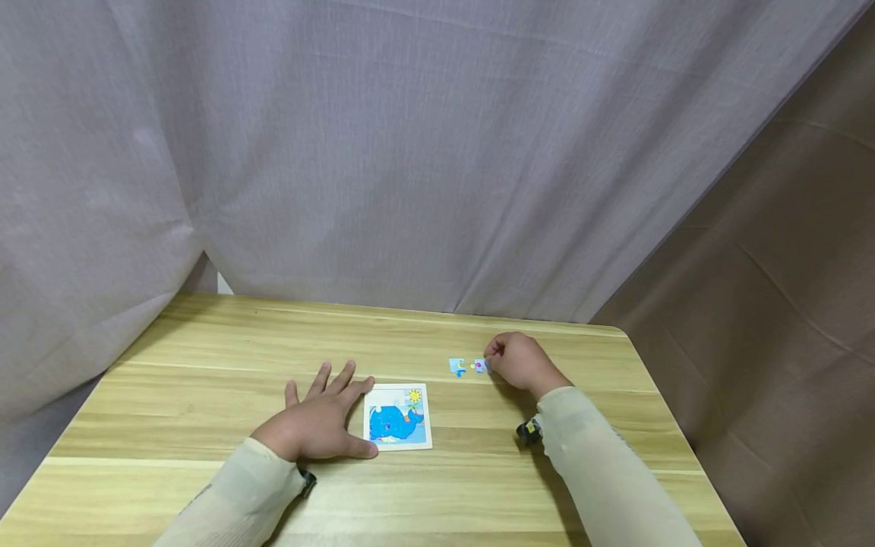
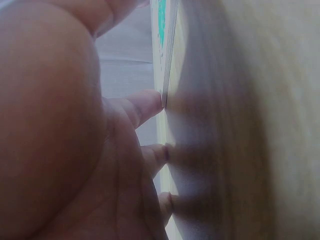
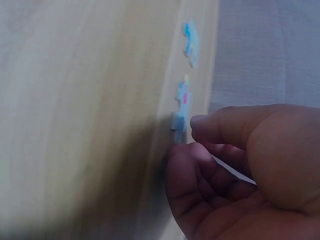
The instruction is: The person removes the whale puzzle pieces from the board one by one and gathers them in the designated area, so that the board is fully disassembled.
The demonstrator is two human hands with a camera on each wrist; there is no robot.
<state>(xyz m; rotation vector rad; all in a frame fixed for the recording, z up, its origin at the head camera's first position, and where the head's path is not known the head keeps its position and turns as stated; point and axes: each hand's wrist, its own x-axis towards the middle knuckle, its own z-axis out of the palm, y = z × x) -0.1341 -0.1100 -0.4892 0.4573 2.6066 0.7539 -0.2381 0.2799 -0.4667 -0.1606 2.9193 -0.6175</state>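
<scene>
A square puzzle board point(image 1: 429, 418) with a blue whale and a yellow sun lies in front of me. My left hand point(image 1: 314, 422) spreads its fingers beside it, thumb and index finger touching the board's left corners. In the left wrist view, a fingertip point(image 2: 152, 100) meets the edge of the board point(image 2: 170, 55). Farther back on the right, my right hand point(image 1: 522, 363) pinches a small light-blue puzzle piece point(image 3: 178, 122) with thumb and curled fingers, low over the table. Close to it lies a puzzle piece with a pink mark point(image 1: 478, 365).
Another loose puzzle piece point(image 1: 456, 367), blue with some yellow, lies left of the pink-marked one. The wooden table point(image 1: 205, 357) ends at a grey curtain point(image 1: 383, 167) behind, and a brown curtain point(image 1: 772, 304) hangs along the right.
</scene>
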